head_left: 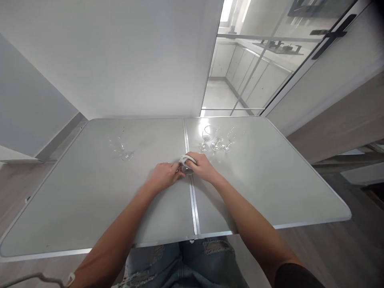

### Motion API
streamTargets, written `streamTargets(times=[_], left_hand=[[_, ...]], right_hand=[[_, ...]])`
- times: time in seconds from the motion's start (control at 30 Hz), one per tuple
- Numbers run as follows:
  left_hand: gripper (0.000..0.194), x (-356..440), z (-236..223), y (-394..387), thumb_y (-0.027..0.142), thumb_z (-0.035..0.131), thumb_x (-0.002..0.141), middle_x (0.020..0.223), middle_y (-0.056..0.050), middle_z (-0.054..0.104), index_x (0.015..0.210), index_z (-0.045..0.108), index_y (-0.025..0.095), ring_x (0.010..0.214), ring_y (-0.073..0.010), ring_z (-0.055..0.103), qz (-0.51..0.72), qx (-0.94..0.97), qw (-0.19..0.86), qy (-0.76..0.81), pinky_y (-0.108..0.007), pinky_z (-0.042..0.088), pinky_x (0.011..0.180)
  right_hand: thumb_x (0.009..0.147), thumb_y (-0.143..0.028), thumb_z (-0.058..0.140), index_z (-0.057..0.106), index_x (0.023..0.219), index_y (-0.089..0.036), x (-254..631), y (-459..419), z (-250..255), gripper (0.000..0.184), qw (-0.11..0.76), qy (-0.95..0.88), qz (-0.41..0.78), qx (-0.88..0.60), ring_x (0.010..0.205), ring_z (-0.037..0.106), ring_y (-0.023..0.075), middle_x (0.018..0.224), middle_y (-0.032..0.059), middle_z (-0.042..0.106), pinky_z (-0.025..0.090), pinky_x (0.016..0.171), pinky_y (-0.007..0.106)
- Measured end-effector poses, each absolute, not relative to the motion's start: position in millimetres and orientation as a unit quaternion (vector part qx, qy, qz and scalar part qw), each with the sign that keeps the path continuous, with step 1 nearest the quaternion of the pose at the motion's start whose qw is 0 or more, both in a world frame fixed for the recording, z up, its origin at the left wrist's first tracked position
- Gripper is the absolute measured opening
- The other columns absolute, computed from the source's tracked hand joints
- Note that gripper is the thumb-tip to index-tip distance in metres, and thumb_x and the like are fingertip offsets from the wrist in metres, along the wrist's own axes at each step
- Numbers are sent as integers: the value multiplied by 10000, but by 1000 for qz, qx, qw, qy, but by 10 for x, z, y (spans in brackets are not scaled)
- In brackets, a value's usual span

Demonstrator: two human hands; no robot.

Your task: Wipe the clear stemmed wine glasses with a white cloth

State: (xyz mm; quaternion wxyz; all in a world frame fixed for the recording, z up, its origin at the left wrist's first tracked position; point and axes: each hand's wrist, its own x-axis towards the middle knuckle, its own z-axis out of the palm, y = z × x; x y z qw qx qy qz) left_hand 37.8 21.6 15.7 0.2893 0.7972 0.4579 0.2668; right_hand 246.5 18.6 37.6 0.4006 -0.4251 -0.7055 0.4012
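Both my hands meet at the middle of a grey folding table (90,200). My left hand (163,176) is closed round a clear glass (185,171), mostly hidden between the hands. My right hand (202,166) is closed on a small white cloth (186,160), pressed against the top of that glass. Three clear stemmed glasses (216,139) stand in a row just beyond my right hand. One more clear stemmed glass (124,151) stands alone on the left half of the table.
The table's metal centre seam (192,200) runs under my hands. A white wall (120,60) stands behind the table, and a glass sliding door (255,72) opens at the back right. The wooden floor (345,248) lies to the right.
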Motion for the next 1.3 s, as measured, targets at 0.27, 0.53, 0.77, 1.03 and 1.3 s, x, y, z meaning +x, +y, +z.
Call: streamTargets(times=[0.27, 0.53, 0.77, 1.03, 1.3], left_hand=[[418, 537, 109, 185, 565, 516, 931, 600, 13, 528, 784, 591, 182, 535, -120, 443, 387, 715, 406, 417, -236, 345, 572], [544, 725, 29, 160, 695, 482, 892, 556, 58, 378, 728, 490, 177, 461, -80, 360, 381, 543, 649, 373, -219, 308, 473], [379, 552, 114, 204, 522, 539, 913, 591, 20, 527, 730, 562, 191, 543, -127, 452, 297, 751, 358, 469, -248, 321, 570], [308, 451, 161, 231, 463, 494, 946, 679, -5, 641, 810, 609, 211, 598, -168, 552, 227, 798, 253, 497, -270, 347, 600], [294, 466, 49, 200, 456, 516, 969, 699, -1, 679, 852, 603, 200, 583, -144, 594, 284, 817, 176, 470, -253, 379, 592]], right_hand=[[850, -509, 610, 638, 823, -183, 2139, 112, 210, 329, 565, -277, 709, -317, 647, 635, 195, 676, 29, 660, 517, 561, 293], [876, -651, 589, 581, 780, -199, 1926, -77, 165, 463, 681, -309, 484, -455, 491, 481, 107, 573, -37, 522, 401, 469, 221], [949, -625, 479, 707, 945, -172, 2271, 137, 269, 507, 592, -461, 460, -474, 583, 484, 118, 660, -6, 551, 410, 533, 233], [1039, -372, 384, 556, 1389, -229, 2343, 129, 276, 415, 502, -723, 231, -414, 1326, 535, 234, 1414, 101, 589, 437, 1110, 414], [1017, -259, 409, 591, 1360, -252, 2299, 58, 268, 389, 542, -728, 159, -388, 1367, 516, 237, 1417, 80, 596, 362, 1194, 459]])
